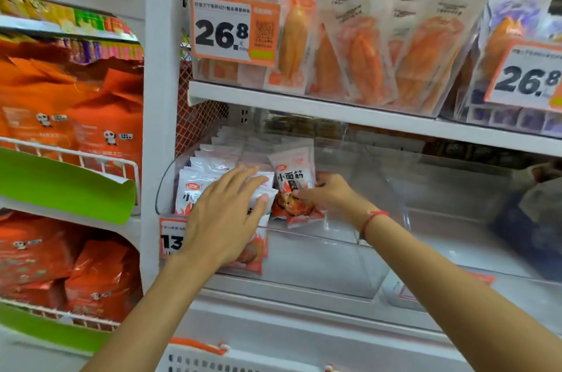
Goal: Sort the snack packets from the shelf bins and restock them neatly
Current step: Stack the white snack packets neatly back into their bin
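A clear plastic bin (334,253) on the lower shelf holds a row of white-and-red snack packets (197,177) stacked upright at its left end. My left hand (225,213) lies flat with straight fingers against the front of that row. My right hand (328,192) pinches one loose packet (293,186) by its right edge, holding it upright just right of the row. The right part of the bin holds nothing visible.
Above, clear bins hold orange packets (359,46) and purple packets (511,22) behind 26.8 price tags (234,28). Orange bags (70,116) fill wire racks at left. A white basket with an orange handle (197,353) sits below. A white upright post (161,98) divides the shelves.
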Available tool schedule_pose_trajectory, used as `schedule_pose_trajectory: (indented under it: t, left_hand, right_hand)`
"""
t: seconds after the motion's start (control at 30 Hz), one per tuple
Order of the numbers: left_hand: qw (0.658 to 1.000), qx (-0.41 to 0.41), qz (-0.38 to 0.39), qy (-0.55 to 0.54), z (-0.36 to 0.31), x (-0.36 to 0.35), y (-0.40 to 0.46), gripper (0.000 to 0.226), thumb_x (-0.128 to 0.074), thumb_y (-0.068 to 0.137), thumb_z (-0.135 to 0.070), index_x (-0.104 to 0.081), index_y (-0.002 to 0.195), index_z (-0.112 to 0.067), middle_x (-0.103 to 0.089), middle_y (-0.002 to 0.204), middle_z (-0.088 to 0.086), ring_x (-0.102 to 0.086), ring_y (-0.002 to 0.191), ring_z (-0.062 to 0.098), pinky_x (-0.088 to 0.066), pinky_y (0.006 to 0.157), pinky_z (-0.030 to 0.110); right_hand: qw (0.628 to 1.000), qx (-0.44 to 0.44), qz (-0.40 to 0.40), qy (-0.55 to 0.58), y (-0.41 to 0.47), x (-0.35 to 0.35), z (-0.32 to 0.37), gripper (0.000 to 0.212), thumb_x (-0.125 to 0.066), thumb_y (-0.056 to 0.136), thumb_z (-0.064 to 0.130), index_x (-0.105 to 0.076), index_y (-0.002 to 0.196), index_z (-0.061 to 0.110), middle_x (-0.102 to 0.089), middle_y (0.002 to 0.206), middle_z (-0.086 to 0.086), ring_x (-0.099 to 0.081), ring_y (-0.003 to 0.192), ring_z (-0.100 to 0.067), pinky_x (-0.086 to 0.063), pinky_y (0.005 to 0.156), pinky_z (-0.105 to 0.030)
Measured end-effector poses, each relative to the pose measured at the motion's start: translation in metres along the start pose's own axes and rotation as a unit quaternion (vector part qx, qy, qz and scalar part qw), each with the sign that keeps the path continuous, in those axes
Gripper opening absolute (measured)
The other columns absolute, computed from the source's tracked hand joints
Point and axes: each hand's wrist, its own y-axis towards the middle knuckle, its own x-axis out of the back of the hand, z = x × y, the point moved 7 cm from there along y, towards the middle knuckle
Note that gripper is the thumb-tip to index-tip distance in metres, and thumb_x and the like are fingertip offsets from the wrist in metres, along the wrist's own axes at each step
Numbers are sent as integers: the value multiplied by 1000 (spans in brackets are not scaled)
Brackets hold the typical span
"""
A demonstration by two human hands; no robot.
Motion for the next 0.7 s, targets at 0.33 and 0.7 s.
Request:
schedule_pose_trajectory:
  t: [0.33, 0.7]
  left_hand:
    - [1000, 0, -17, 1, -2, 4, -2, 64, -12, 91, -54, -50, 137, -31, -44, 146, -10, -34, 138, 11, -35, 107, 33]
    - [1000, 1, -12, 10, -3, 5, -2, 66, -7, 90, -55, -45, 139, -33, -40, 148, -12, -29, 140, 8, -34, 107, 32]
  right_hand:
    - [997, 65, -37, -12, 12, 3, 12, 69, -87, 67, 15, -42, 120, 14, -53, 102, 4, -56, 97, -18, -52, 86, -36]
    - [981, 152, -63, -106, 18, 10, 32, 90, -85, 69, 17, -34, 143, 20, -40, 143, -10, -59, 110, -32, -53, 90, -41]
